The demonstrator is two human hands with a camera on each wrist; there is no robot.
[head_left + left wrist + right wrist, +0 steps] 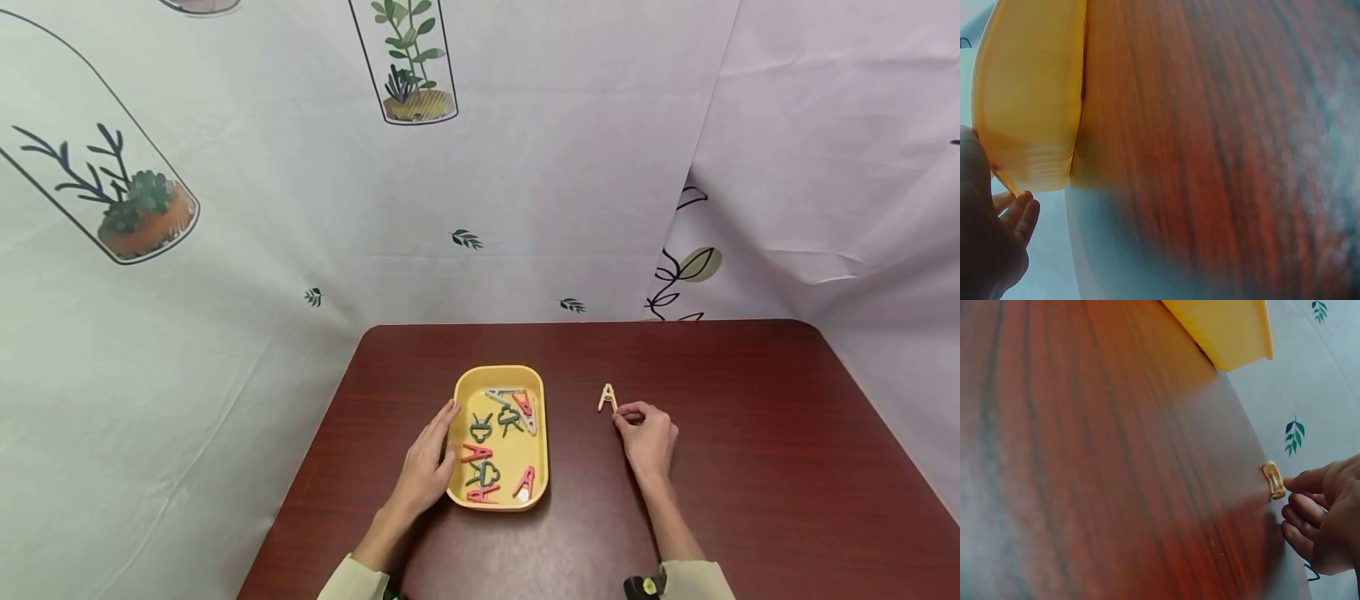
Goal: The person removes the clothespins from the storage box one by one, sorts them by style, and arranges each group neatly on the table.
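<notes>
A yellow tray holds several small clips: pink-red clothespins, dark green clips and a pale grey one. My left hand rests along the tray's left side, fingers fairly straight and touching the rim; in the left wrist view the fingertips lie by the tray's end. To the tray's right, a pale yellow clothespin is at the table surface with its legs toward me. My right hand pinches one leg end between thumb and forefinger; the other fingers are loosely curled.
Everything stands on a dark red-brown wooden table. A white cloth printed with plants hangs behind the table and at its sides. Wrist straps show at both cuffs, the right one more fully.
</notes>
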